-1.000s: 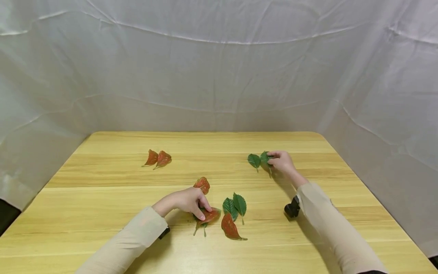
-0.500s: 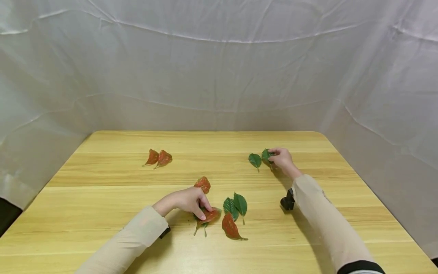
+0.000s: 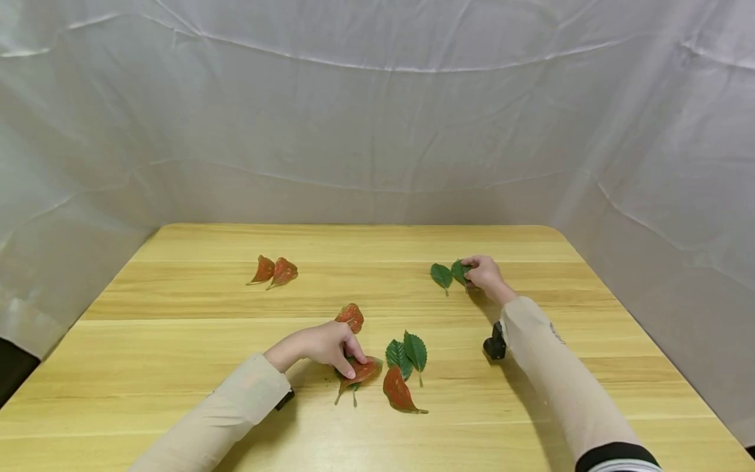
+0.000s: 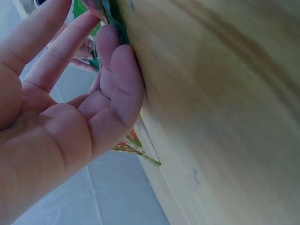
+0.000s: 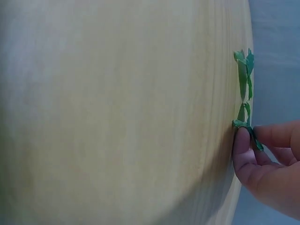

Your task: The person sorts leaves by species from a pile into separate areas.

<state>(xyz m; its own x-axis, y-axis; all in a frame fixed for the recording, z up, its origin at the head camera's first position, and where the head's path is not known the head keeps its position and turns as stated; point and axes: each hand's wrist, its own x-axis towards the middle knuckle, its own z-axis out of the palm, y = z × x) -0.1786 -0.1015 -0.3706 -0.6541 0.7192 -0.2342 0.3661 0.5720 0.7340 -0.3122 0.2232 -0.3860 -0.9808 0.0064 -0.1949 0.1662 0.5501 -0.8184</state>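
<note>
My left hand (image 3: 327, 344) pinches a red leaf (image 3: 367, 372) near the middle of the table, thumb on top of it. Part of a green leaf (image 3: 354, 387) shows under that red one. Farther back on the right, my right hand (image 3: 486, 275) pinches a green leaf (image 3: 458, 269) by its right edge. In the right wrist view this green leaf (image 5: 258, 139) sits between thumb and finger, low at the tabletop. Another green leaf (image 3: 440, 275) lies just left of it. Behind my left hand a red leaf (image 3: 351, 317) is partly covered by it.
Right of my left hand lie two overlapping green leaves (image 3: 415, 351) and a red leaf (image 3: 398, 391) touching them. Two red leaves (image 3: 284, 271) lie side by side at the back left. Pale cloth (image 3: 377, 131) hangs behind and beside the wooden table (image 3: 177, 367).
My right hand has shifted slightly away from me and come down a little, the green leaf still pinched beside the other green one. My left hand holds its place on the red leaf.
</note>
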